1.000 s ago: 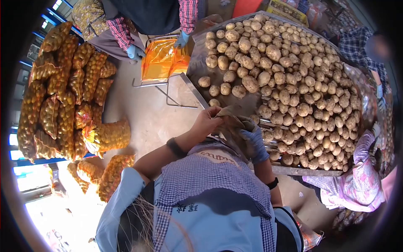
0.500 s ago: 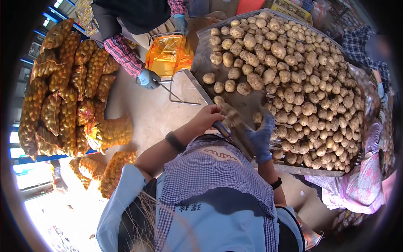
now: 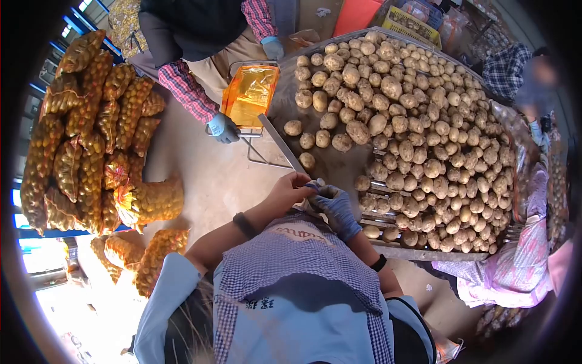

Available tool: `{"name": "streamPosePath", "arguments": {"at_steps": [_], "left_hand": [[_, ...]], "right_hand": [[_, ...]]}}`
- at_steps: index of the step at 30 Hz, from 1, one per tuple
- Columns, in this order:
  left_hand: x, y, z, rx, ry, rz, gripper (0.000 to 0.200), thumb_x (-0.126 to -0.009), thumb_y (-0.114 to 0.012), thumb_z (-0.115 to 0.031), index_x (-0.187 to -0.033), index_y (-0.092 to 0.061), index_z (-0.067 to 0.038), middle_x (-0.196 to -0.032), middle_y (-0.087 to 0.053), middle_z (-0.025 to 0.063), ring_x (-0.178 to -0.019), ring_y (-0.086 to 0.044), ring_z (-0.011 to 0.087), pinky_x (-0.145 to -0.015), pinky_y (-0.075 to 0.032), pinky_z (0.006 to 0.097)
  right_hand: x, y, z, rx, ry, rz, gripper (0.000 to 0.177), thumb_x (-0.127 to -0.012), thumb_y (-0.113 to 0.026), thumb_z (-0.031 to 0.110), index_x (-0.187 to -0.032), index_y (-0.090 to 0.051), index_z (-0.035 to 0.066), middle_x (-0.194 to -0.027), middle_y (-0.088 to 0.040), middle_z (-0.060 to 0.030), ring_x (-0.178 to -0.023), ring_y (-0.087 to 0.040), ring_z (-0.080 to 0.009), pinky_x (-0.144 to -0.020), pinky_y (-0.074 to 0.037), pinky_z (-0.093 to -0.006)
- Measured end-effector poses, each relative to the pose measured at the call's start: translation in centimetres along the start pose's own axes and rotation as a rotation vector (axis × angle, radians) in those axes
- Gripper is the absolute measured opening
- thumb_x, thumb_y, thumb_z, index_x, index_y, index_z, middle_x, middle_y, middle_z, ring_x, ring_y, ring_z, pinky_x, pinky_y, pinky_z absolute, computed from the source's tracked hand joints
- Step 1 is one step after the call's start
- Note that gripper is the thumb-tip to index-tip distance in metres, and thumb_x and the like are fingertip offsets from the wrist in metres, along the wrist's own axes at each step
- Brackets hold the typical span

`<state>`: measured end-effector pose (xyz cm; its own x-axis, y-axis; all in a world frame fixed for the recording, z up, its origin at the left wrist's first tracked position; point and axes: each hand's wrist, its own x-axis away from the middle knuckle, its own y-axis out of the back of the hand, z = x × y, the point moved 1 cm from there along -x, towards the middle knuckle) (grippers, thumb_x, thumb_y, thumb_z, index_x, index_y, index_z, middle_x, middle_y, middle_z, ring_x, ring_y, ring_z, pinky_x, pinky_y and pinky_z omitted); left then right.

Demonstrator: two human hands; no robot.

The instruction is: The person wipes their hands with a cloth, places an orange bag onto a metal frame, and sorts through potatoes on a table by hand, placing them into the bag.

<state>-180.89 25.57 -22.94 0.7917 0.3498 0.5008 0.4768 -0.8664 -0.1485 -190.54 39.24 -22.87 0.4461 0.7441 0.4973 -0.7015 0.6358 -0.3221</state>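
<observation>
Fingers (head view): bare left hand (image 3: 291,188) with fingertips pinched on a small blue-and-pale piece (image 3: 314,185); gloved right hand (image 3: 337,210) curled close against it, its grip impossible to tell.
Piece: between the hands, above the checked apron (image 3: 297,261), near the metal table rim (image 3: 280,143) beside the potatoes (image 3: 436,164).
Handling: probably light, soft and limp, perhaps glove cloth; best held by an edge, thumb against forefinger.
Obscured: the piece's full outline, covered by fingers; right fingertips, unclear.
</observation>
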Motion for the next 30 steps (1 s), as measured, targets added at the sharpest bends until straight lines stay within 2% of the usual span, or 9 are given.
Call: {"name": "streamPosePath", "arguments": {"at_steps": [4, 6, 11, 15, 22, 24, 25, 29, 30], "left_hand": [[0.0, 1.8, 1.1, -0.273, -0.264, -0.114, 0.028, -0.080, -0.069, -0.012, -0.103, -0.059, 0.000, -0.090, -0.062, 0.0066, -0.080, -0.061, 0.0138, -0.068, -0.049, 0.0273], [1.8, 1.0, -1.1, -1.081, -0.868, -0.288, 0.026, -0.073, -0.069, -0.013, -0.096, -0.061, -0.002, -0.081, -0.060, 0.0073, -0.074, -0.062, 0.0239, -0.066, -0.051, 0.0323], [1.1, 0.1, 1.3, -1.169, -0.265, -0.069, 0.012, -0.080, -0.058, -0.017, -0.083, -0.061, -0.005, -0.075, -0.061, 0.0120, -0.066, -0.061, 0.0304, -0.060, -0.050, 0.0406], [-1.9, 4.0, 2.9, -0.880, -0.545, 0.342, 0.015, -0.086, -0.052, -0.011, -0.091, -0.062, -0.001, -0.078, -0.064, 0.0129, -0.074, -0.064, 0.0255, -0.059, -0.050, 0.0347], [-2.0, 5.0, -0.3, 0.010, -0.495, -0.134, 0.019, -0.088, -0.056, -0.008, -0.105, -0.065, -0.004, -0.085, -0.066, 0.0079, -0.077, -0.062, 0.0188, -0.063, -0.050, 0.0316], [-5.3, 6.3, 2.7, 0.415, 0.014, -0.473, 0.022, -0.088, -0.062, -0.015, -0.107, -0.064, -0.004, -0.096, -0.066, 0.0078, -0.084, -0.062, 0.0175, -0.066, -0.050, 0.0275], [-8.7, 7.5, 6.5, 0.123, -0.223, -0.451, 0.031, -0.089, -0.063, -0.029, -0.109, -0.064, -0.006, -0.101, -0.067, 0.0071, -0.094, -0.062, 0.0202, -0.079, -0.049, 0.0310], [-9.3, 8.2, 5.1, 0.392, 0.018, -0.182, 0.039, -0.091, -0.057, -0.042, -0.107, -0.066, -0.008, -0.099, -0.069, 0.0076, -0.101, -0.061, 0.0209, -0.091, -0.044, 0.0369], [-10.7, 9.0, 5.5, -0.322, -0.123, -0.002, 0.044, -0.088, -0.057, -0.040, -0.117, -0.059, -0.007, -0.111, -0.063, 0.0089, -0.110, -0.055, 0.0210, -0.097, -0.040, 0.0357]], "right_hand": [[-1.6, 1.2, -2.0, 0.432, 0.151, -0.236, 0.017, -0.083, -0.072, 0.017, -0.086, -0.065, 0.002, -0.083, -0.067, -0.0055, -0.067, -0.057, -0.0072, -0.058, -0.049, -0.0263], [-2.2, 0.7, -2.3, 0.508, 0.167, -0.244, 0.020, -0.084, -0.070, 0.021, -0.085, -0.065, 0.001, -0.081, -0.067, -0.0089, -0.065, -0.059, -0.0120, -0.059, -0.049, -0.0298], [-3.3, -1.6, -1.3, 0.715, 0.280, -0.253, 0.029, -0.088, -0.062, 0.031, -0.085, -0.064, 0.002, -0.080, -0.065, -0.0171, -0.070, -0.063, -0.0301, -0.064, -0.049, -0.0406], [-1.8, -4.5, 1.1, 1.185, 0.485, -0.211, 0.033, -0.091, -0.053, 0.034, -0.085, -0.065, 0.004, -0.083, -0.063, -0.0191, -0.078, -0.062, -0.0360, -0.070, -0.049, -0.0456], [-4.5, -7.3, -1.3, 1.319, 0.381, -0.187, 0.033, -0.086, -0.057, 0.035, -0.075, -0.063, 0.004, -0.076, -0.061, -0.0201, -0.075, -0.061, -0.0379, -0.068, -0.048, -0.0462], [-4.9, -8.6, -0.9, 1.281, 0.396, -0.200, 0.032, -0.086, -0.059, 0.033, -0.074, -0.063, 0.003, -0.074, -0.061, -0.0203, -0.074, -0.061, -0.0379, -0.068, -0.048, -0.0462], [-5.3, -9.3, -0.8, 1.239, 0.416, -0.208, 0.031, -0.085, -0.060, 0.032, -0.074, -0.063, 0.003, -0.072, -0.061, -0.0205, -0.073, -0.061, -0.0380, -0.067, -0.048, -0.0463], [-5.5, -11.1, -1.0, 1.125, 0.531, -0.213, 0.028, -0.084, -0.062, 0.027, -0.075, -0.063, 0.000, -0.071, -0.060, -0.0215, -0.070, -0.060, -0.0381, -0.065, -0.047, -0.0456], [-5.1, -11.6, -0.8, 1.043, 0.479, -0.184, 0.025, -0.083, -0.063, 0.024, -0.076, -0.063, 0.000, -0.071, -0.060, -0.0217, -0.068, -0.059, -0.0383, -0.064, -0.046, -0.0448]]}}
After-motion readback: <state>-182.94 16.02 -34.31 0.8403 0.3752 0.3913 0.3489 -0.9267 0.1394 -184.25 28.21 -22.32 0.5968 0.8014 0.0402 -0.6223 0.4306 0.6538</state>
